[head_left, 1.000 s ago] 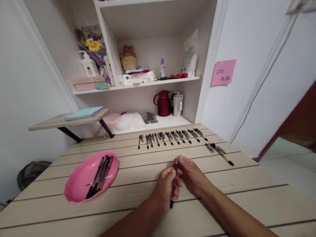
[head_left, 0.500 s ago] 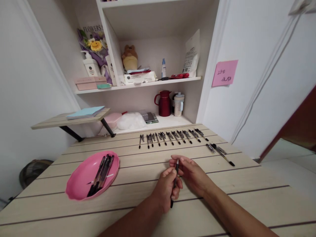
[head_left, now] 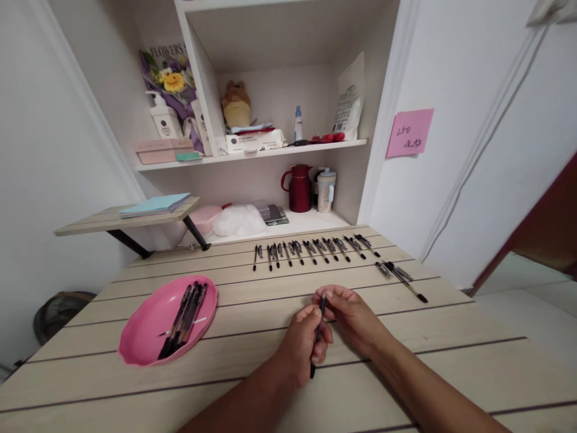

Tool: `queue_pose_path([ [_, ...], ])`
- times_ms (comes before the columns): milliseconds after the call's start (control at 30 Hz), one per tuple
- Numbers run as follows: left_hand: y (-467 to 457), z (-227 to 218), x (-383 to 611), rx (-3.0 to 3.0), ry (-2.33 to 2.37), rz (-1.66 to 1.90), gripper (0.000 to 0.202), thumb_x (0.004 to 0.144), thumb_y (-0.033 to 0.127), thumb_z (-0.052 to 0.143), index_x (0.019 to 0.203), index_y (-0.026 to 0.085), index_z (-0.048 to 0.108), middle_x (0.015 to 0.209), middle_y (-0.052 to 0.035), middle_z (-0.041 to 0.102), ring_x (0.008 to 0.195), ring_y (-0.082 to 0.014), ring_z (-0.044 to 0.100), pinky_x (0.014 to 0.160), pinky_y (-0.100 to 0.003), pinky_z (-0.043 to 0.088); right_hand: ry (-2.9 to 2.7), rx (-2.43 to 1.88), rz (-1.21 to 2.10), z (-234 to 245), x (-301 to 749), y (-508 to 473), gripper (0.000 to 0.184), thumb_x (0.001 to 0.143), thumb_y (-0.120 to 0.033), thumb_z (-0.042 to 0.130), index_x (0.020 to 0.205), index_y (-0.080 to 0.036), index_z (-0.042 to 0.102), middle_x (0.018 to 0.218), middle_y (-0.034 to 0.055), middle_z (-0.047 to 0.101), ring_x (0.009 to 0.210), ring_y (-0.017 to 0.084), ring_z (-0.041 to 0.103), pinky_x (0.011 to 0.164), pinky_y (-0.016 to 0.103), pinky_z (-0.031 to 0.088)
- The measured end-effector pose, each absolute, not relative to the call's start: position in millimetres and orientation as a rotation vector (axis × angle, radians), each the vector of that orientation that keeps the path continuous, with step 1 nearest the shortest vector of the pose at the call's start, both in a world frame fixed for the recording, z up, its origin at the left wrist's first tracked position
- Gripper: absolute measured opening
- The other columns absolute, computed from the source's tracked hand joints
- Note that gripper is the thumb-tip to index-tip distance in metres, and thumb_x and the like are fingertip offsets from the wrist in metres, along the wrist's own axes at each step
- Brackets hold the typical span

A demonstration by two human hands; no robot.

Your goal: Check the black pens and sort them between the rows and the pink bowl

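My left hand [head_left: 304, 346] is closed round the barrel of a black pen [head_left: 314, 358], held upright over the wooden table [head_left: 451, 361]. My right hand [head_left: 351, 316] pinches the pen's top end with thumb and fingers. To the left a pink plate [head_left: 139, 328] holds several black pens [head_left: 183, 322]. A row of several pens and caps [head_left: 311, 249] lies along the far edge of the table. Two more pens [head_left: 401, 278] lie at the far right.
Behind the table stand white shelves [head_left: 252, 155] with a red jug [head_left: 299, 187], a mug [head_left: 325, 190], bottles, a plush toy and boxes. A small raised wooden shelf [head_left: 121, 218] holds blue notebooks. A pink note [head_left: 408, 132] sticks to the right wall.
My right hand's fingers have closed back onto the pen's top after spreading a little half a second ago. The left hand keeps the same grip.
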State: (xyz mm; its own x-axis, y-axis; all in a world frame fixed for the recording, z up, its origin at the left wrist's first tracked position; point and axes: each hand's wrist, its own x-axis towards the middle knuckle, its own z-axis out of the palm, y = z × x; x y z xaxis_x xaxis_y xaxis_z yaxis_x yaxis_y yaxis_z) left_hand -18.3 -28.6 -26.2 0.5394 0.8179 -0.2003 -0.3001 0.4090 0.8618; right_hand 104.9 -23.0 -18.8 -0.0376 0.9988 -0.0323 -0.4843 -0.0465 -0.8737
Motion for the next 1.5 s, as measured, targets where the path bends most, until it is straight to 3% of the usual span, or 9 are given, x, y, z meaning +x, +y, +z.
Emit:
queue_pose_path([
  [67, -29, -26, -18, 0.886, 0.682, 0.776, 0.037, 0.074, 0.052, 0.053, 0.084, 0.017, 0.047, 0.052, 0.006, 0.05, 0.027, -0.0001, 0.024, 0.031, -0.017, 0.011, -0.795, -0.815, 1.478, -19, 104, -23, 0.032, 0.065, -0.042, 0.07, 0.084, -0.017, 0.063, 0.08, 0.0055, 0.066, 0.058, 0.012, 0.055, 0.053, 0.024, 0.042],
  [200, -28, -27, -18, 0.878, 0.68, 0.769, 0.035, 0.074, 0.05, 0.053, 0.084, 0.017, 0.046, 0.052, 0.0057, 0.05, 0.027, -0.0002, 0.024, 0.031, -0.016, 0.01, -0.84, -0.84, 1.476, -21, 104, -23, 0.028, 0.066, -0.043, 0.068, 0.07, -0.016, 0.061, 0.063, 0.0016, 0.061, 0.046, 0.01, 0.048, 0.044, 0.023, 0.037],
  [533, -28, -28, -20, 0.884, 0.67, 0.748, 0.031, 0.076, 0.046, 0.052, 0.086, 0.017, 0.049, 0.052, 0.0052, 0.05, 0.028, -0.0005, 0.024, 0.032, -0.017, 0.011, -0.658, -0.753, 1.362, -19, 117, -14, 0.021, 0.068, -0.035, 0.069, 0.083, -0.021, 0.064, 0.078, 0.0034, 0.066, 0.074, 0.015, 0.061, 0.055, 0.024, 0.047],
  [633, -29, -25, -20, 0.882, 0.676, 0.732, 0.029, 0.077, 0.043, 0.051, 0.088, 0.016, 0.05, 0.052, 0.0051, 0.049, 0.029, -0.0007, 0.024, 0.033, -0.017, 0.011, -0.599, -0.799, 1.258, -16, 130, -8, 0.021, 0.064, -0.03, 0.073, 0.081, -0.021, 0.064, 0.074, 0.0015, 0.066, 0.07, 0.013, 0.061, 0.058, 0.022, 0.05],
  [767, -29, -24, -21, 0.862, 0.688, 0.73, 0.03, 0.076, 0.043, 0.051, 0.088, 0.016, 0.051, 0.053, 0.0047, 0.049, 0.029, -0.0007, 0.023, 0.033, -0.018, 0.01, -0.601, -1.031, 1.101, -8, 168, -3, 0.023, 0.057, -0.025, 0.077, 0.076, -0.019, 0.064, 0.064, 0.001, 0.064, 0.053, 0.01, 0.057, 0.043, 0.018, 0.047],
  [933, -28, -25, -21, 0.86, 0.685, 0.72, 0.03, 0.076, 0.042, 0.052, 0.087, 0.015, 0.051, 0.054, 0.005, 0.049, 0.03, -0.0004, 0.023, 0.033, -0.018, 0.01, -0.651, -1.305, 0.83, -12, 240, -4, 0.021, 0.053, -0.017, 0.075, 0.07, -0.016, 0.063, 0.062, 0.0024, 0.064, 0.058, 0.013, 0.061, 0.055, 0.022, 0.052],
  [1100, -28, -24, -21, 0.872, 0.685, 0.711, 0.029, 0.076, 0.041, 0.052, 0.088, 0.015, 0.052, 0.053, 0.005, 0.049, 0.03, -0.0006, 0.024, 0.033, -0.018, 0.01, -1.02, -1.879, 0.461, -27, 281, -11, 0.016, 0.065, -0.026, 0.063, 0.078, -0.016, 0.065, 0.06, 0.0038, 0.065, 0.058, 0.017, 0.061, 0.052, 0.026, 0.045],
  [1267, -29, -22, -21, 0.883, 0.69, 0.716, 0.028, 0.076, 0.041, 0.052, 0.087, 0.015, 0.052, 0.053, 0.005, 0.049, 0.03, -0.0005, 0.024, 0.033, -0.018, 0.01, -1.542, -2.312, -0.108, -28, 279, -9, 0.017, 0.073, -0.033, 0.052, 0.076, -0.023, 0.066, 0.08, 0.0048, 0.067, 0.072, 0.022, 0.061, 0.051, 0.027, 0.033],
  [1500, -28, -24, -21, 0.891, 0.697, 0.715, 0.027, 0.077, 0.04, 0.051, 0.087, 0.015, 0.052, 0.054, 0.0052, 0.049, 0.03, -0.0006, 0.024, 0.033, -0.018, 0.01, -1.675, -2.466, -0.184, -29, 277, 3, 0.02, 0.079, -0.031, 0.046, 0.079, -0.022, 0.064, 0.085, 0.0062, 0.065, 0.075, 0.021, 0.06, 0.051, 0.026, 0.029],
])
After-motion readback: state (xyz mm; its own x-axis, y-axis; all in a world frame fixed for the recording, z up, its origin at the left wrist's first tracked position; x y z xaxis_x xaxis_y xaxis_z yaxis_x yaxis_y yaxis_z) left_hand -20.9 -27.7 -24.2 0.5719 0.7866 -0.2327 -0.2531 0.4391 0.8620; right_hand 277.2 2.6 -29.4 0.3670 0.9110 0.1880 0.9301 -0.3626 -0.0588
